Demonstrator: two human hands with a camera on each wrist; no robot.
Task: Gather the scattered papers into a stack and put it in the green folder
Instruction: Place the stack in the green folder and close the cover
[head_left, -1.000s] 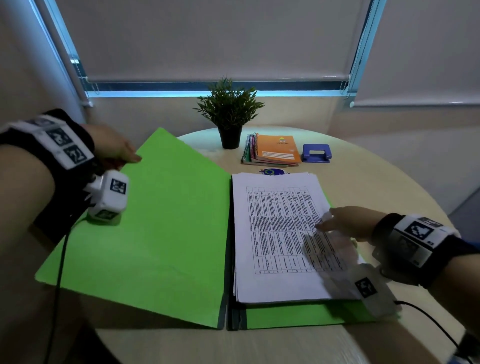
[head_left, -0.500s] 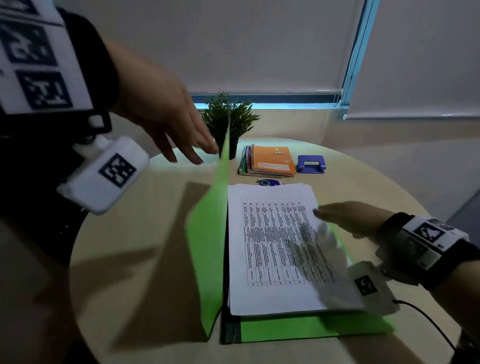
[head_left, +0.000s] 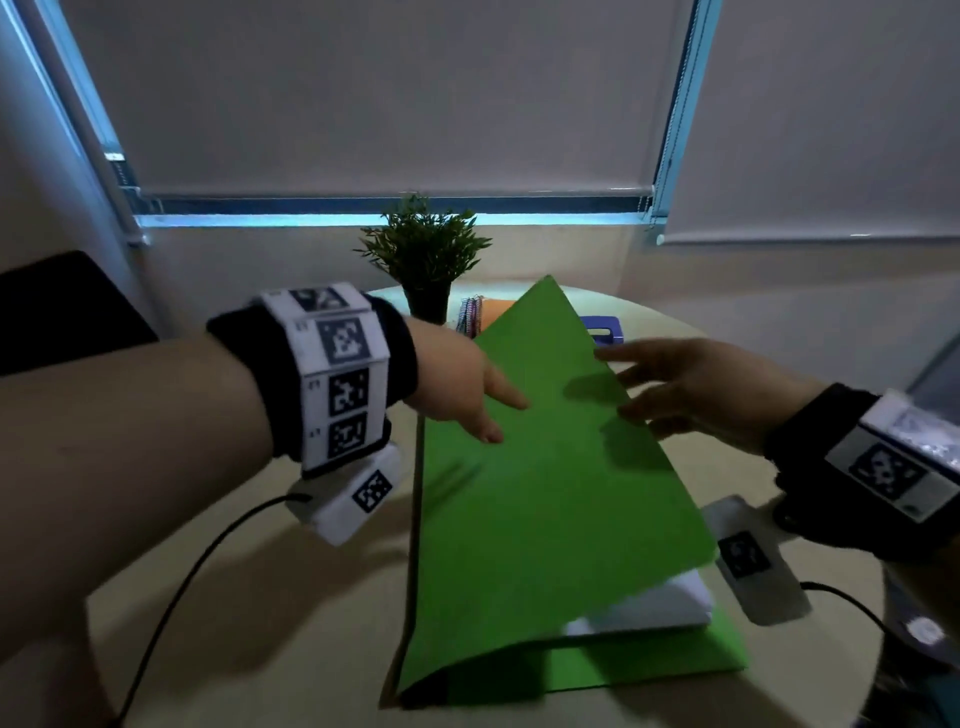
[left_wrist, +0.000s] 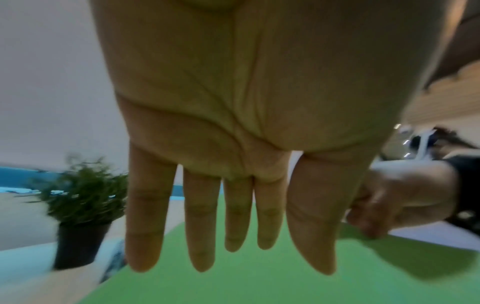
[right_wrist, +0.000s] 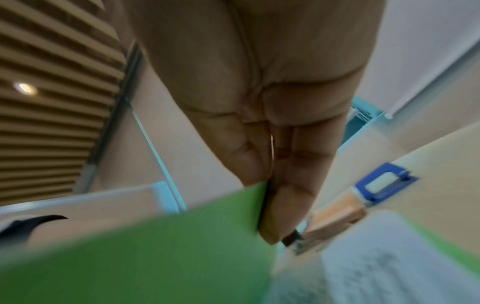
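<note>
The green folder (head_left: 545, 493) lies on the round table, its front cover tilted low over the white paper stack (head_left: 649, 603), which shows only at the lower right corner. My left hand (head_left: 457, 384) rests flat on the cover's upper left, fingers (left_wrist: 233, 226) straight above the green cover (left_wrist: 233, 283). My right hand (head_left: 675, 384) reaches in from the right with straight fingers (right_wrist: 285, 195) meeting the cover's free edge (right_wrist: 155, 257). Printed sheets (right_wrist: 376, 267) lie beneath it in the right wrist view.
A potted plant (head_left: 423, 249) stands at the back of the table (head_left: 234, 597). Spiral notebooks (head_left: 470, 317) and a blue hole punch (head_left: 605, 327) lie behind the folder. Wrist-camera cables trail over the table on both sides.
The cover has swung from flat open on the left, through upright, down over the papers. My left hand followed it across. My right hand lifted off the papers to the cover's edge.
</note>
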